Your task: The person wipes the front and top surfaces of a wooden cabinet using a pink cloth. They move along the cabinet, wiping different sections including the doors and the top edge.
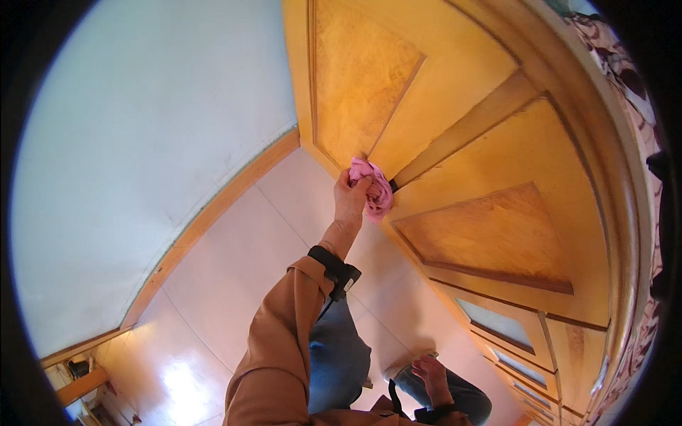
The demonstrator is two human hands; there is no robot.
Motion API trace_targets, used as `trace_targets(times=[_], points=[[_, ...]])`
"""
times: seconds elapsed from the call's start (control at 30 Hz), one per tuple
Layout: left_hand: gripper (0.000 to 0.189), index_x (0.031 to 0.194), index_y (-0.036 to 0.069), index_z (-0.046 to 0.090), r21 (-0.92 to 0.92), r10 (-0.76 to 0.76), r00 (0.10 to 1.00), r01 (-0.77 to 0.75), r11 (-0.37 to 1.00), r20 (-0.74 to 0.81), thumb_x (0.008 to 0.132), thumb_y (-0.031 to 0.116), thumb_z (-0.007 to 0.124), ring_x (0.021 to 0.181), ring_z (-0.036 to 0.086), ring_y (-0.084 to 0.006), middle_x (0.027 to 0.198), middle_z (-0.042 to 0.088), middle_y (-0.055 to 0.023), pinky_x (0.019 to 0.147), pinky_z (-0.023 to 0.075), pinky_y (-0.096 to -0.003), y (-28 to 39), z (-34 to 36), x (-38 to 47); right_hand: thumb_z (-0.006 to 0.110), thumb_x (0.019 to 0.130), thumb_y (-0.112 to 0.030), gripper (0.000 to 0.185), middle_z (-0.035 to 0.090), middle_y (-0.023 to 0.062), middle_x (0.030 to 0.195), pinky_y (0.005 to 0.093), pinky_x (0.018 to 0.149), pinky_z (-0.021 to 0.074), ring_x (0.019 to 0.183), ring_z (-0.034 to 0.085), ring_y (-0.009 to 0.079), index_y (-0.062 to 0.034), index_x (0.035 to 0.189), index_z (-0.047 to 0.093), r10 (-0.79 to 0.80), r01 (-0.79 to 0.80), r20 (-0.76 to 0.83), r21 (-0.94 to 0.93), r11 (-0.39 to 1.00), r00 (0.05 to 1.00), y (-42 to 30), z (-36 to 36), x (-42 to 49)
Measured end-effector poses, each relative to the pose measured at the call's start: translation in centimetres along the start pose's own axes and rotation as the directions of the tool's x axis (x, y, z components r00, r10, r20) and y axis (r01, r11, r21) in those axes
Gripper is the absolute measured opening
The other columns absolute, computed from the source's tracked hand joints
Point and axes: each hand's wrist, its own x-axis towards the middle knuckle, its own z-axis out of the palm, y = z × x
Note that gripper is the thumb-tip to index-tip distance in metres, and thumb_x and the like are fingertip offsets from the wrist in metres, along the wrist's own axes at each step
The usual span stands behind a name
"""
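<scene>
My left hand (352, 193) grips a crumpled pink cloth (376, 193) against the lower edge of a yellow-brown wooden cabinet front (469, 133). The cloth lies over the foot of the upright between two framed panels, beside a small dark piece. A black strap with a small device circles my left wrist, below a rolled brown sleeve. My right hand (430, 374) is low in the view, over my jeans-clad leg near the knee, with nothing seen in it and its fingers loosely bent apart.
A pale wall (138, 138) with a wooden baseboard (213, 213) meets the cabinet at the upper middle. Light floor tiles (229, 282) lie between them. Glass-paned sections (498, 326) continue along the cabinet at lower right. Patterned fabric (623, 69) shows at the right rim.
</scene>
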Motion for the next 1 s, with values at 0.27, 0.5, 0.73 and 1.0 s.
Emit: trace_targets(times=[0.27,0.5,0.73,1.0], points=[[0.016,0.098,0.001,0.054,-0.221,0.124,0.988,-0.101,0.97,0.09,0.083,0.004,0.06,0.074,0.056,-0.0112,0.086,0.059,-0.0033,0.065,0.0461,-0.0234,8.7,5.4,-3.9,0.057,0.083,-0.011,0.027,0.063,0.011,0.096,0.0327,0.075,0.0534,0.087,0.063,0.0219,0.0014,0.107,0.057,-0.077,0.077,0.034,-0.003,0.997,0.996,0.0,0.5,-1.2],[0.012,0.095,0.002,0.055,-0.302,0.244,0.949,-0.177,0.937,0.201,0.084,0.004,0.059,0.07,0.054,-0.009,0.082,0.058,-0.0014,0.06,0.0444,-0.0227,16.5,9.7,-7.2,0.056,0.083,-0.012,0.029,0.063,0.0128,0.094,0.0327,0.074,0.0532,0.083,0.062,0.0225,0.0024,0.108,0.055,-0.163,0.163,0.073,0.007,0.987,0.984,1.3,0.0,-2.2],[0.014,0.097,0.004,0.055,-0.371,0.495,0.837,-0.393,0.841,0.235,0.084,0.001,0.059,0.069,0.054,-0.0088,0.085,0.057,-0.0006,0.055,0.0443,-0.0225,21.3,13.7,-10.7,0.055,0.085,-0.012,0.026,0.064,0.0097,0.093,0.0305,0.071,0.0519,0.081,0.062,0.02,0.0011,0.107,0.058,-0.244,0.243,0.043,0.033,0.969,0.969,2.2,-0.4,-3.6],[0.025,0.108,0.005,0.055,-0.159,0.474,0.805,-0.448,0.88,0.357,0.084,0.001,0.057,0.073,0.054,-0.0103,0.09,0.057,-0.0022,0.063,0.0454,-0.0233,19.7,14.7,-14.9,0.054,0.083,-0.013,0.03,0.064,0.0099,0.092,0.0307,0.073,0.0516,0.084,0.062,0.0192,0.0026,0.109,0.057,-0.327,0.33,0.069,-0.041,0.943,0.942,2.7,-0.5,-3.6]])
